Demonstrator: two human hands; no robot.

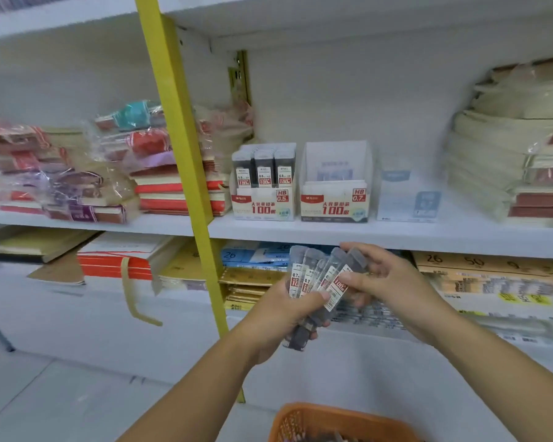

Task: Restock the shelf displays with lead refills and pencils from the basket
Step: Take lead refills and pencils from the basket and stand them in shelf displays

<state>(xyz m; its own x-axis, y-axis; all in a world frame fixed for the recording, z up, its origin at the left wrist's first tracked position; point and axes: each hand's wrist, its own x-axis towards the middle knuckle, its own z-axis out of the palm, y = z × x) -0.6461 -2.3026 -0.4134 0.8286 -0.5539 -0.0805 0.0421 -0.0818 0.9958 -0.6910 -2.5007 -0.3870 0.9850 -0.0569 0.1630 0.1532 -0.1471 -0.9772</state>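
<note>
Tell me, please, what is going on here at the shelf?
A person is restocking the shelf. The left hand grips a fanned bunch of refill cases marked 0.7, and the right hand pinches one of them. Above the hands, the HB 0.5 display box holds refills, while the HB 0.7 display box beside it shows none. The orange basket sits below the hands.

Open shelf front (332,232); yellow post (186,161) left

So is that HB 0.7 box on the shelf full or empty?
Empty: the HB 0.7 box shows only its bare inside, unlike the stocked HB 0.5 box beside it.
</note>
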